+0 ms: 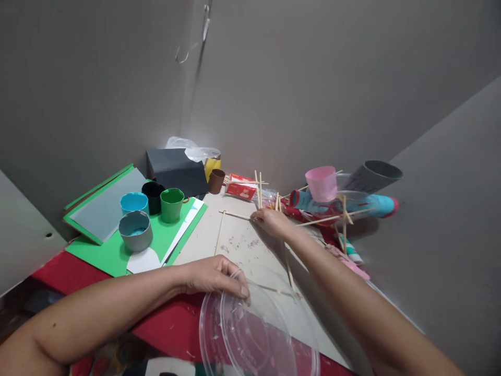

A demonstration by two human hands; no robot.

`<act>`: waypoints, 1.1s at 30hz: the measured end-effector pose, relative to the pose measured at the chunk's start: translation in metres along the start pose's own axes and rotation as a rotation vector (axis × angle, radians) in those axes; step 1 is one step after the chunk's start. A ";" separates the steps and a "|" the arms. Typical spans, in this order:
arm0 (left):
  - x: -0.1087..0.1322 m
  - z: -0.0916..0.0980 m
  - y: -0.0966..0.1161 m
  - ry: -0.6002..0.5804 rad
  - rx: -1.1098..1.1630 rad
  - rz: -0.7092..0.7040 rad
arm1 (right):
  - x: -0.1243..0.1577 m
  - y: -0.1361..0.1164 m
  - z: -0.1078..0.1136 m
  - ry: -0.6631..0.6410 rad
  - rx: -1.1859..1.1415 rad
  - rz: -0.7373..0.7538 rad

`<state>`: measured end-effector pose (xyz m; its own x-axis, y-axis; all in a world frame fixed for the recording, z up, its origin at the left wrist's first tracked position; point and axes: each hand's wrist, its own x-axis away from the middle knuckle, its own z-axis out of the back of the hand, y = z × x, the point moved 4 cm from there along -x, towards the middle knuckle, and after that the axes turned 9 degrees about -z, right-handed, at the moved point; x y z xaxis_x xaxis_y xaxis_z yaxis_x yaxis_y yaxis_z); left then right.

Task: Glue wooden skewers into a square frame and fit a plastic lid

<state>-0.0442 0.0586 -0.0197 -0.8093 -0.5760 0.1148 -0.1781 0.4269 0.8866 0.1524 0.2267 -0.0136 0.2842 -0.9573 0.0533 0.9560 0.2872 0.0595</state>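
My left hand (215,277) is closed in a pinch on the rims of overlapping clear plastic lids (254,350), which hang tilted over the table's front edge. Farther back, my right hand (274,222) has its fingers closed at a corner of a frame of thin wooden sticks (237,214). Two upright sticks rise just behind those fingertips. Part of the frame lies flat on the pale board (203,230); other sticks stand or lean to the right. My right forearm hides some of it.
Paper cups in blue, grey (135,237), black and green (171,205) stand on green sheets at left. A red box (241,187) and brown cup (216,181) sit at the back. Right, a pink cup (321,183) and grey tube (371,177) stand near the wall.
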 end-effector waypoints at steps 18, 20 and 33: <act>-0.006 0.021 0.012 0.413 0.044 -0.279 | 0.085 -0.005 0.033 0.140 -0.962 -0.271; -0.006 0.022 0.014 0.430 0.023 -0.317 | 0.104 -0.011 0.029 0.117 -1.076 -0.311; -0.004 0.026 0.017 0.502 -0.208 -0.426 | 0.158 -0.035 0.006 0.220 -1.651 -0.530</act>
<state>-0.0590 0.0865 -0.0164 -0.3266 -0.9383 -0.1139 -0.2720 -0.0221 0.9620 0.1634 0.0652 -0.0009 -0.1858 -0.9546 0.2328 -0.0353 -0.2303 -0.9725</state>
